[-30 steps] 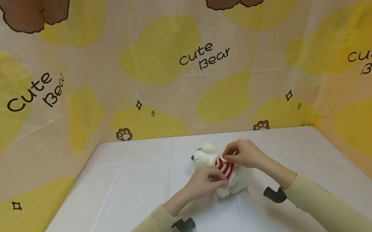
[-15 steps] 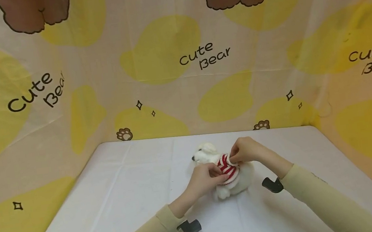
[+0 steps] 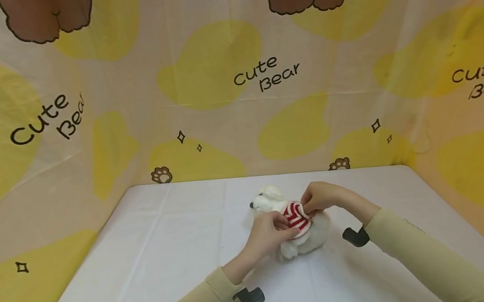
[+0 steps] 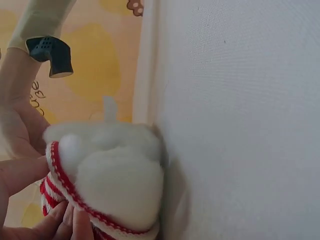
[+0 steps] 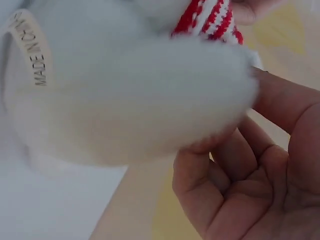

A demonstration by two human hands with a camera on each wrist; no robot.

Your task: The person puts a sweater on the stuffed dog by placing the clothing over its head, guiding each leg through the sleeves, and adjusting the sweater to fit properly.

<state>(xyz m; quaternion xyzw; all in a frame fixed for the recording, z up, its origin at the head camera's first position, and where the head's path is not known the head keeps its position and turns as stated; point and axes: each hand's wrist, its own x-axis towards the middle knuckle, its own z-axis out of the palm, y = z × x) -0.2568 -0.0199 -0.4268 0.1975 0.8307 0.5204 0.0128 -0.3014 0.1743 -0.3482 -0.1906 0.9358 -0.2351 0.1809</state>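
A white plush dog [image 3: 317,232] with a dark nose sits on the table, head toward the left. It wears a red-and-white striped knit sweater [image 3: 296,217] around its front half. My left hand [image 3: 263,234] pinches the sweater's near side. In the left wrist view that hand's thumb [image 4: 27,175] lies at the red-edged hem, its other fingers curled against the stripes. My right hand [image 3: 323,195] pinches the sweater's rear edge on top of the back. The right wrist view has the dog's fluffy body [image 5: 135,100] large, partly hiding the right fingertips.
A white cloth covers the table [image 3: 181,249]. Printed fabric [image 3: 217,98] with yellow patches hangs behind and at both sides. Dark wrist mounts [image 3: 356,236] stick out from the sleeves. A sewn label [image 5: 31,47] shows on the dog's rear.
The sweater's rear edge has been drawn right along the dog's back, the right hand moving with it. My left hand has shifted slightly right. Over the last half second little differs.
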